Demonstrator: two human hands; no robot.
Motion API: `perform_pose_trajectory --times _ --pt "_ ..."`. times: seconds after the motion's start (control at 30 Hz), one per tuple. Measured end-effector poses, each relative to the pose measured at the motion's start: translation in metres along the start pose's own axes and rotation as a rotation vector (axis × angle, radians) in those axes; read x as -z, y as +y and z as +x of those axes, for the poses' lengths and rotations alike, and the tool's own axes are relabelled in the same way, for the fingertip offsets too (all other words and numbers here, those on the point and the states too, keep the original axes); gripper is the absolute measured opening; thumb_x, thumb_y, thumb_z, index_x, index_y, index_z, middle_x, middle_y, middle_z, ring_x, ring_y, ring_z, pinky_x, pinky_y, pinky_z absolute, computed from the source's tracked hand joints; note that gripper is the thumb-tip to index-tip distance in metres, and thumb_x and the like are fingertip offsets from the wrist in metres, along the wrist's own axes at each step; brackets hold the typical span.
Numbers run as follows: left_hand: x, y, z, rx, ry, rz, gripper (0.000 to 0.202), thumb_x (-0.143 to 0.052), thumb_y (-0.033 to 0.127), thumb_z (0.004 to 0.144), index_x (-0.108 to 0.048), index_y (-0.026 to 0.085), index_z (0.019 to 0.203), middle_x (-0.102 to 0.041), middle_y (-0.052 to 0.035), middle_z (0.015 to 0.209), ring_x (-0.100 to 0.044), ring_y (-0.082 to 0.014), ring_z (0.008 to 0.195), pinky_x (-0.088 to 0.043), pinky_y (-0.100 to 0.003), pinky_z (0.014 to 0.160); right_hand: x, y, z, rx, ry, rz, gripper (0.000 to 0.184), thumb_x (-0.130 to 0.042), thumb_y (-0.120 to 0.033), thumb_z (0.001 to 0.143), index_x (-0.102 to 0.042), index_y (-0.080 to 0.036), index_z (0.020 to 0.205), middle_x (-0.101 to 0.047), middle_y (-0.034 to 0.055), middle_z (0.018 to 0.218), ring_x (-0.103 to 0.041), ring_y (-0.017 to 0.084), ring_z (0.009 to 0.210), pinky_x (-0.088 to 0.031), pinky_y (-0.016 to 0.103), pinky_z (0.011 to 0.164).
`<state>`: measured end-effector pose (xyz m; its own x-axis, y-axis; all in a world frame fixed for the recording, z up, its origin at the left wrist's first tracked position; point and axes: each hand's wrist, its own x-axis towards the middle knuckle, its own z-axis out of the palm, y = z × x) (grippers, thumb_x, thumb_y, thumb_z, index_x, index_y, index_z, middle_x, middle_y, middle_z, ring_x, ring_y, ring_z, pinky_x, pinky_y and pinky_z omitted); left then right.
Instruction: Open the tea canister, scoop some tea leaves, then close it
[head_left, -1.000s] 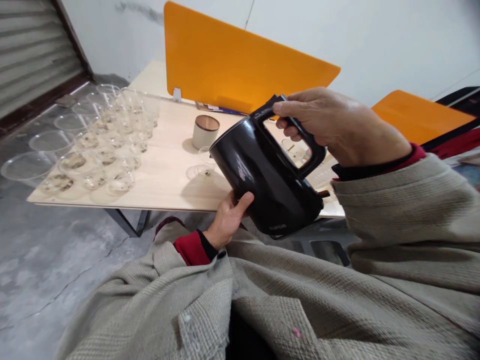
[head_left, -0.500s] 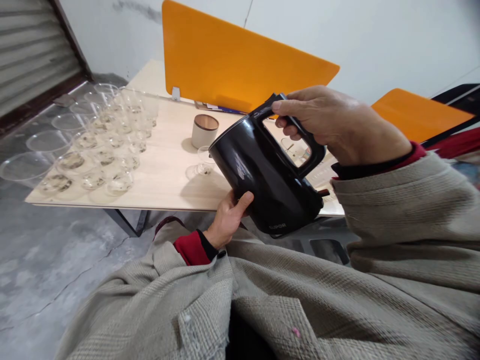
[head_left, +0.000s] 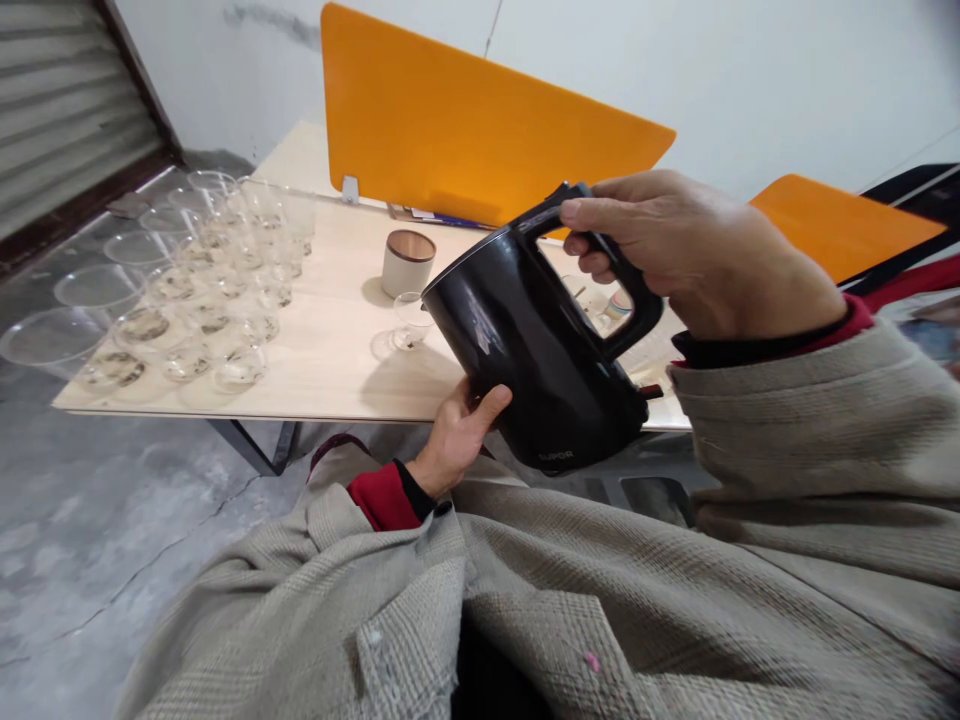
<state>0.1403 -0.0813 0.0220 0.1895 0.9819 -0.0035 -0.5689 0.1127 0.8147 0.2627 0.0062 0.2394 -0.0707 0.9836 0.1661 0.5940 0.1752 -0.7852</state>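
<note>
A black electric kettle [head_left: 536,350] hangs tilted in the air over the table's front edge, its mouth towards the left. My right hand [head_left: 645,235] is wrapped round its handle from above. Low on the kettle's left side, my left hand [head_left: 461,430] holds the body, thumb in front and the other fingers mostly hidden. Just beyond the kettle's rim, a small clear cup [head_left: 410,325] stands on the table with dark bits at its bottom. Behind that cup is a pale canister [head_left: 409,265] with a brown rim.
Several clear plastic cups [head_left: 187,330] with dark bits in them stand in rows on the left of the wooden table [head_left: 330,375]. An orange divider [head_left: 465,120] rises along the back. Small items [head_left: 600,305] lie partly hidden behind the kettle handle.
The kettle's handle and my right hand have shifted slightly to the right. My left hand and the cups look almost the same.
</note>
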Motion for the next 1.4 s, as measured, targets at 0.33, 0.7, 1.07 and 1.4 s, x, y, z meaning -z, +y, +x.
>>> perform_pose_trajectory --times 0.33,0.7,1.07,1.4 --pt "-0.001 0.013 0.024 -0.196 -0.012 0.211 0.077 -0.092 0.063 0.075 -0.067 0.022 0.135 -0.074 -0.0133 0.137 -0.069 -0.0318 0.125 -0.058 -0.047 0.108 0.02 0.029 -0.026 0.119 0.354 0.349 0.038 -0.073 -0.033 0.097 -0.056 -0.022 0.065 -0.047 -0.0025 0.063 -0.041 0.005 0.048 -0.024 0.019 0.038" --pt "0.06 0.04 0.007 -0.431 0.255 0.579 0.049 -0.076 0.057 0.093 -0.076 0.021 0.126 -0.076 -0.015 0.139 -0.069 -0.0298 0.132 -0.058 -0.044 0.108 -0.007 0.084 0.025 0.16 0.581 0.64 0.03 -0.061 -0.03 0.098 -0.047 -0.026 0.073 -0.042 -0.0074 0.06 -0.035 0.009 0.048 -0.019 0.023 0.041" --pt "0.117 0.049 0.019 -0.45 0.466 0.794 0.046 -0.07 0.055 0.095 -0.076 0.019 0.122 -0.08 -0.0144 0.129 -0.076 -0.0254 0.113 -0.061 -0.037 0.094 -0.029 0.138 0.138 0.229 0.598 0.478 0.056 -0.055 -0.079 0.096 -0.032 -0.032 0.074 -0.032 -0.0118 0.055 -0.029 0.013 0.055 -0.026 0.029 0.052" --pt "0.121 0.046 0.019 -0.459 0.426 0.818 0.041 -0.071 0.052 0.095 -0.078 0.02 0.12 -0.08 -0.0123 0.128 -0.077 -0.0241 0.11 -0.062 -0.036 0.09 -0.03 0.192 0.22 0.23 0.753 0.641 0.045 -0.038 -0.068 0.106 -0.041 -0.032 0.08 -0.042 -0.0063 0.063 -0.045 0.014 0.055 -0.035 0.027 0.045"
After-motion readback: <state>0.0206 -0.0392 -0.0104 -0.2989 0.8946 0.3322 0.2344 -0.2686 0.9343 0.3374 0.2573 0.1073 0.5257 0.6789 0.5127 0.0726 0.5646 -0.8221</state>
